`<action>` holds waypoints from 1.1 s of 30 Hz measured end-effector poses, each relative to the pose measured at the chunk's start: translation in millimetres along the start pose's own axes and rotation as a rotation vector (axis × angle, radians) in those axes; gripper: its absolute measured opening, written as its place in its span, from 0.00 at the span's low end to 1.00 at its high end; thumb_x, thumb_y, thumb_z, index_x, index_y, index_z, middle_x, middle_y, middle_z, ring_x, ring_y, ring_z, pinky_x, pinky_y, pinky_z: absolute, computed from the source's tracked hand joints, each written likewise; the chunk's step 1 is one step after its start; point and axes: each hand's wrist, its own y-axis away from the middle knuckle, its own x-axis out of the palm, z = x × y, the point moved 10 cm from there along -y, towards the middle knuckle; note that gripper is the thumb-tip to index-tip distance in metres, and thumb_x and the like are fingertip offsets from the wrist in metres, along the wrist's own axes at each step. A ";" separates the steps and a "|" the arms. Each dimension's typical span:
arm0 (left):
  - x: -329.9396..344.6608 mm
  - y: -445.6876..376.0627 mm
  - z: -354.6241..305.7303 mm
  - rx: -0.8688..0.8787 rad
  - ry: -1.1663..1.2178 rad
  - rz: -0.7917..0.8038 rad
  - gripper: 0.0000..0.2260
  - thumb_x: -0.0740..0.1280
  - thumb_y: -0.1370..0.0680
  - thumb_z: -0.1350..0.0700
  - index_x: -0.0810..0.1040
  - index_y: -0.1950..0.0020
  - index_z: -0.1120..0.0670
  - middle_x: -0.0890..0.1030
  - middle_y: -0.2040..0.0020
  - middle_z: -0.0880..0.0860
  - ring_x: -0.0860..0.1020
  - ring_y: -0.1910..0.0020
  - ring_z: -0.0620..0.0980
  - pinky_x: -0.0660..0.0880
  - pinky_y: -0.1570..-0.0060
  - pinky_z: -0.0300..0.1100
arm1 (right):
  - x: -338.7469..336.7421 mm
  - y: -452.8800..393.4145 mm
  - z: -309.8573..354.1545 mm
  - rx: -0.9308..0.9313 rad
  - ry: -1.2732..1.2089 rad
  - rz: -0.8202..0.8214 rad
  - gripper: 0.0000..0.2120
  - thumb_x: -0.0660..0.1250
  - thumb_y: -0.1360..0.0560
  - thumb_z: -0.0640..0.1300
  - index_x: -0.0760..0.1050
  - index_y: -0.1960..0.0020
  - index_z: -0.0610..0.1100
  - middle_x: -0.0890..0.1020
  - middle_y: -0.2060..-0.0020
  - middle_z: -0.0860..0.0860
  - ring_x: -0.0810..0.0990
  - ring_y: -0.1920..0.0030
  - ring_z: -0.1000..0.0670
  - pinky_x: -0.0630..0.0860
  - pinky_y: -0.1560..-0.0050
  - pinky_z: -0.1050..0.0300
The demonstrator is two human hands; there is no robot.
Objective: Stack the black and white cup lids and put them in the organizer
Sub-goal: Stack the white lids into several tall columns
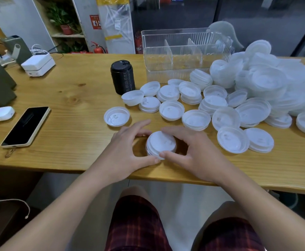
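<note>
Your two hands bracket a short stack of white lids at the near edge of the bench. Your left hand curls round its left side, thumb at the near rim and fingers at the far rim; your right hand does the same from the right, so both are grasping the stack between them. It looks only a few lids tall; the exact number cannot be read from the edges.

The move ahead turns on this: the clear organizer lies straight beyond the stack and a little to the right, well apart from it, with the scattered white lids between. Its long axis runs left to right across the bench, and two dividers split it into three compartments, all seemingly without lids. Your right hand is the nearer one to it, so I judge the carry suits that side.

Counts: one finished stack of black lids stands upright left of the organizer. About twenty loose white lids and small stacks lie spread in front of you, the nearest single lid just beyond your left fingers. A heap of white lids at the right is too jumbled to count
</note>
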 end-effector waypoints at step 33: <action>0.4 1.1 2.1 0.038 0.053 -0.034 0.51 0.83 0.27 0.38 0.56 0.12 0.34 0.78 0.32 0.26 0.75 0.28 0.38 0.70 0.23 0.50 | 7.0 2.4 7.0 -0.053 0.185 -0.034 0.29 0.72 0.20 0.64 0.78 0.27 0.47 0.82 0.32 0.55 0.80 0.34 0.54 0.79 0.36 0.51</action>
